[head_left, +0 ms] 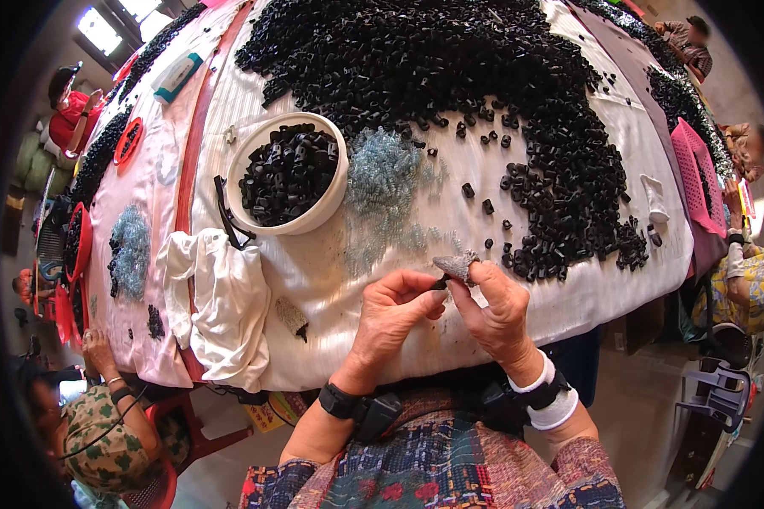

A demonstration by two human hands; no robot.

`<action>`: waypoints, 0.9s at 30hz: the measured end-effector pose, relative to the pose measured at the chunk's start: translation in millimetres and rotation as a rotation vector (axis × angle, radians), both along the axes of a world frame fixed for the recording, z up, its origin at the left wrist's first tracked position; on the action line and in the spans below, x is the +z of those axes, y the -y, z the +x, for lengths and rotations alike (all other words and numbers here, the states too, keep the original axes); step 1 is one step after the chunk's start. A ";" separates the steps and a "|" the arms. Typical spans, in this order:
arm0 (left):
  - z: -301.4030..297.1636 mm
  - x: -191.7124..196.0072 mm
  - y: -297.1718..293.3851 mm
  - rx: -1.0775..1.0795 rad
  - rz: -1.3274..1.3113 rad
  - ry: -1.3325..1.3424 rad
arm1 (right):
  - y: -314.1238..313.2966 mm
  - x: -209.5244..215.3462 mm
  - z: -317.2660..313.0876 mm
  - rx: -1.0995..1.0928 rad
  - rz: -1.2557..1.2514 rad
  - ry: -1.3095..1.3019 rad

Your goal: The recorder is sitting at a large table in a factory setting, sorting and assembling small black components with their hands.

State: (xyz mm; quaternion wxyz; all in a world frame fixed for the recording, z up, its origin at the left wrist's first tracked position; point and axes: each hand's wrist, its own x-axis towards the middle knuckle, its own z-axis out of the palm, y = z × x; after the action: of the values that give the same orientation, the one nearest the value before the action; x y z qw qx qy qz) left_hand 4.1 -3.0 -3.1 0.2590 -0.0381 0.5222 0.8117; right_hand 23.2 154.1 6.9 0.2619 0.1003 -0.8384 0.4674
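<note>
Both my hands meet above the near edge of the cloth-covered table. My left hand point(396, 310) is closed, its thumb and fingers pinching a small black piece point(440, 282). In the closed fingers of my right hand point(494, 307) is a grey, rough, cone-shaped piece point(455, 266), its narrow end pointing left. The black piece sits just below the cone; whether they are joined I cannot tell. A similar mottled grey piece point(290, 316) with a dark tip lies left of my hands. Beyond them spread clear bluish small pieces point(382, 178) and a large heap of black parts point(416, 64).
A white tub point(339, 182) full of black parts stands left of centre, beside a black strap-like thing point(227, 212) and a crumpled white cloth point(216, 297). A pink basket point(686, 170) is at the right edge. Co-workers sit on both sides, one in a camouflage top point(115, 441) at near left.
</note>
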 end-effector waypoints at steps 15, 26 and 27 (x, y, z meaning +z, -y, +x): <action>-1.2 2.5 1.2 -0.030 -0.024 -0.022 | -1.1 5.1 2.4 0.024 -0.040 0.055; 2.0 -7.9 -4.6 -0.057 0.040 -0.008 | 0.0 7.0 9.9 -0.030 0.084 0.104; 2.2 -7.9 -3.6 -0.052 0.038 -0.012 | -0.2 7.5 12.0 -0.026 0.079 0.119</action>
State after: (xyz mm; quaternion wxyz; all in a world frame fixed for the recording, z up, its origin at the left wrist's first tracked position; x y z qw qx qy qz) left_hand 6.3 0.6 -11.0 0.2777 -0.0148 0.5090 0.8146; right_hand 35.2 154.3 14.4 0.2133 0.0719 -0.8715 0.4356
